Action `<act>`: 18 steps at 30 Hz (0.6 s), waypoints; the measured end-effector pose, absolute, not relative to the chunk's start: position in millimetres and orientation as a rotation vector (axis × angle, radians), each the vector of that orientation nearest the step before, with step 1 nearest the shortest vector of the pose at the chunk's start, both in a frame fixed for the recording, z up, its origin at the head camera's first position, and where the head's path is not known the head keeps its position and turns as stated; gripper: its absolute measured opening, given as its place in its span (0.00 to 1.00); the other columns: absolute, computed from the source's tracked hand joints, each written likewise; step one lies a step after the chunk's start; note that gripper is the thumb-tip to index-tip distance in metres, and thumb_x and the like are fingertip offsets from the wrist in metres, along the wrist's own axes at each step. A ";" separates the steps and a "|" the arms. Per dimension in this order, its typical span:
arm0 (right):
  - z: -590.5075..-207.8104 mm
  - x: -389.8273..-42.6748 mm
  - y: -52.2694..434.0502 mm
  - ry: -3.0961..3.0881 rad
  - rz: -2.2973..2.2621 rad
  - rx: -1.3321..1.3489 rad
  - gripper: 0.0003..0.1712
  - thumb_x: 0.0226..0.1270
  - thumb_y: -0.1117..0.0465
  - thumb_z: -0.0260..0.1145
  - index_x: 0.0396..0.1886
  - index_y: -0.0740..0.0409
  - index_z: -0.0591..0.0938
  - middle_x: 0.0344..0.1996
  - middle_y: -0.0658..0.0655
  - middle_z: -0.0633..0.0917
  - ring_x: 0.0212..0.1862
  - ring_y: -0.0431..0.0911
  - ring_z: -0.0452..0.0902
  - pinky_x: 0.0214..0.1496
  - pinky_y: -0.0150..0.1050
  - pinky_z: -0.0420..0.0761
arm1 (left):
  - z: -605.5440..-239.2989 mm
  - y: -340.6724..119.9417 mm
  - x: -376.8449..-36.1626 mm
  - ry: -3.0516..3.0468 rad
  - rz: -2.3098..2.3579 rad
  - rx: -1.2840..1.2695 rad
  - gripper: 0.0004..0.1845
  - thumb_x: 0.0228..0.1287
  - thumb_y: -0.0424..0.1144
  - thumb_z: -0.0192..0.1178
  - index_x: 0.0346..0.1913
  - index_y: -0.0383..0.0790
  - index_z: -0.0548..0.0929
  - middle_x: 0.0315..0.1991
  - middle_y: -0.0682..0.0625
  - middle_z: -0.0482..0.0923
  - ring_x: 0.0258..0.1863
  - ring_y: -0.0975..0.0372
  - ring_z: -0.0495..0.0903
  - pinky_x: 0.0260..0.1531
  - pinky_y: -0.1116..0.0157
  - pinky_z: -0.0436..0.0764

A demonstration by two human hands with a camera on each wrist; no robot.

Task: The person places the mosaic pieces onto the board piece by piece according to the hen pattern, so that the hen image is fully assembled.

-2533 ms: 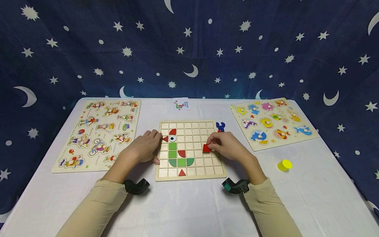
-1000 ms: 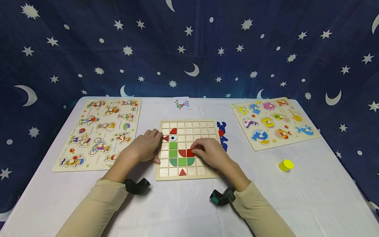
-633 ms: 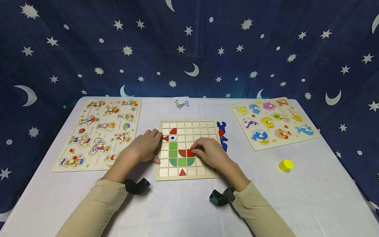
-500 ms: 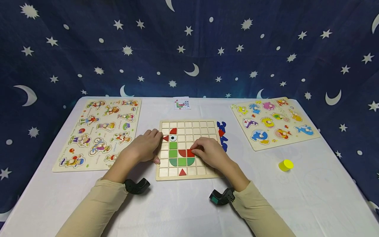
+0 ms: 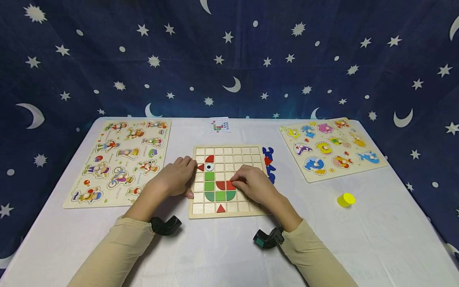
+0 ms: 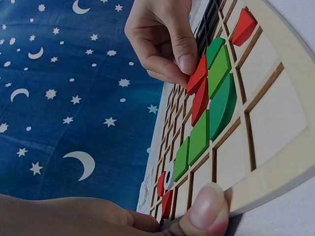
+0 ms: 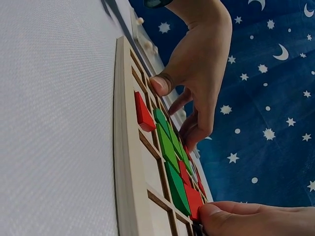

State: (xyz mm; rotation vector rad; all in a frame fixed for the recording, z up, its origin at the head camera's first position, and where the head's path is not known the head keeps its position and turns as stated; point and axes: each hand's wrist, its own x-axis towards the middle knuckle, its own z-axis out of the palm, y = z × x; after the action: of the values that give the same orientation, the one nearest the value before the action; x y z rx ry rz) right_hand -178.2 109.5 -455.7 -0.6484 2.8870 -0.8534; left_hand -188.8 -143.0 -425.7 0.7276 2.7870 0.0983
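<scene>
The wooden grid board lies flat, with several green and red tiles and a white eye tile in its cells. My right hand pinches a red square tile between thumb and index finger. That tile sits just right of a red quarter-round tile, above the dark green quarter-round tile. My left hand rests against the board's left edge; its thumb lies on the rim. Below the green row is a red triangle tile.
Several blue pieces and a red one lie along the board's right side. A small pattern card is behind it. Peg puzzles stand left and right, with a yellow cylinder at front right.
My right hand has carried the red square tile leftward across the board to beside the red quarter-round tile, uncovering blue pieces on the right. Over the last second both hands hold almost still.
</scene>
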 end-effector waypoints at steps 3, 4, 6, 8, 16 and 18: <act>-455.7 -178.0 109.4 2.892 -0.840 -0.655 0.04 0.61 0.59 0.68 0.34 0.49 0.88 0.32 0.45 0.83 0.36 0.39 0.76 0.47 0.37 0.78 | -425.6 -142.9 -188.9 2.785 0.099 0.725 0.48 0.37 0.57 0.73 0.59 0.32 0.66 0.54 0.40 0.68 0.53 0.48 0.70 0.47 0.50 0.76; -455.8 -177.9 109.5 2.894 -0.834 -0.658 0.04 0.61 0.59 0.68 0.34 0.49 0.88 0.33 0.45 0.84 0.37 0.39 0.76 0.48 0.37 0.78 | -425.7 -143.0 -189.0 2.784 0.100 0.724 0.48 0.37 0.57 0.73 0.59 0.32 0.66 0.53 0.40 0.68 0.53 0.48 0.70 0.47 0.50 0.76; -455.8 -177.5 109.7 2.898 -0.825 -0.663 0.04 0.62 0.58 0.68 0.34 0.49 0.88 0.33 0.45 0.84 0.38 0.39 0.76 0.48 0.37 0.78 | -425.9 -143.1 -189.2 2.781 0.103 0.721 0.48 0.37 0.57 0.73 0.59 0.32 0.66 0.54 0.40 0.68 0.53 0.48 0.70 0.47 0.50 0.76; -455.7 -177.1 109.9 2.902 -0.818 -0.668 0.05 0.62 0.58 0.68 0.35 0.49 0.88 0.34 0.46 0.84 0.38 0.40 0.77 0.49 0.38 0.78 | -426.3 -143.3 -189.6 2.779 0.106 0.716 0.48 0.37 0.57 0.73 0.59 0.33 0.66 0.54 0.40 0.68 0.54 0.48 0.70 0.47 0.50 0.76; -455.5 -177.0 110.3 2.907 -0.795 -0.693 0.06 0.62 0.58 0.68 0.36 0.50 0.89 0.34 0.45 0.83 0.38 0.39 0.77 0.48 0.37 0.78 | -427.6 -143.7 -190.2 2.782 0.107 0.718 0.49 0.36 0.58 0.73 0.59 0.32 0.66 0.54 0.40 0.68 0.53 0.48 0.70 0.47 0.50 0.76; -455.6 -177.2 110.5 2.907 -0.785 -0.695 0.07 0.62 0.58 0.68 0.36 0.51 0.89 0.34 0.45 0.83 0.38 0.39 0.77 0.47 0.37 0.78 | -427.6 -143.5 -190.1 2.784 0.108 0.719 0.49 0.36 0.58 0.73 0.59 0.32 0.66 0.54 0.40 0.69 0.53 0.48 0.70 0.47 0.50 0.76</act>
State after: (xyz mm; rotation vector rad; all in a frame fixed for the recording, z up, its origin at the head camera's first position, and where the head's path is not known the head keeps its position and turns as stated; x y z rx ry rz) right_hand -177.2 110.5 -455.6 -0.6947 2.9074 -0.7853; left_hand -190.1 -143.5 -427.6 0.7187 2.7837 0.1084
